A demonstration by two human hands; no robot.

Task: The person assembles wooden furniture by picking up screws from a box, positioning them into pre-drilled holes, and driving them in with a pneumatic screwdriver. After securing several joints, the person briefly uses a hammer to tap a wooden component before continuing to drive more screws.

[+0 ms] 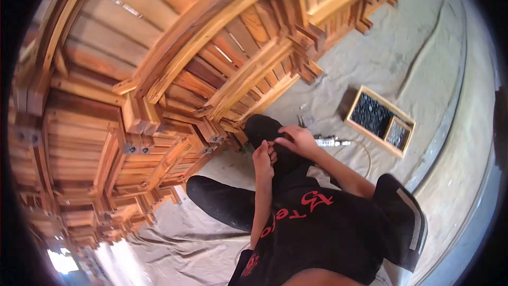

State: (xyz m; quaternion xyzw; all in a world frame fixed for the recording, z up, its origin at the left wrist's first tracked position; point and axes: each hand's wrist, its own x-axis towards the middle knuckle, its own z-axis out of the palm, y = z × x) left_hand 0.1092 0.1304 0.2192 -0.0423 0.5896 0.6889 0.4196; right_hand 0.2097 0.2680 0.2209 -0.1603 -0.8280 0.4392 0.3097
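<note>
My left hand [264, 158] is closed above my bent knee, its fingers curled in; anything in it is too small to make out. Close beside it on the right, my right hand [298, 140] has its fingers and thumb apart, pointing towards the left hand, and I see nothing held in it. Just beyond the right wrist, a silver air tool [327, 142] with a thin pale hose lies on the floor sheet. Stacked slatted wooden furniture frames [211, 111] rise in front of my knees.
A shallow wooden box [378, 141] with two compartments stands on the right, holding many dark screws or bolts and smaller silvery pieces. A wrinkled beige sheet [338, 82] covers the floor. More wooden frames [121, 201] with bolted corners extend along the left.
</note>
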